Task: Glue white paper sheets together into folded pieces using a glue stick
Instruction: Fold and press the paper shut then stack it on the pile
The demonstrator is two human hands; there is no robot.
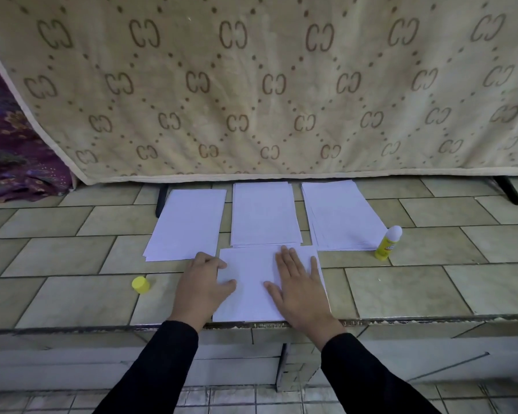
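A white folded paper piece [251, 282] lies at the front edge of the tiled ledge. My right hand [299, 288] lies flat on its right half with fingers straight. My left hand [204, 282] rests at its left edge, thumb and a fingertip on the paper, the other fingers curled. Three stacks of white sheets lie behind it: left stack [187, 224], middle stack [265, 213], right stack [341, 215]. The yellow glue stick [388, 242] stands uncapped beside the right stack. Its yellow cap [141, 284] lies to the left of my left hand.
A beige patterned blanket [266, 85] hangs right behind the stacks. Purple fabric [15, 150] sits at the far left. The tiled ledge [431, 282] drops off at its front edge to a lower tiled floor [251, 398]. Black legs [507, 191] stand under the blanket.
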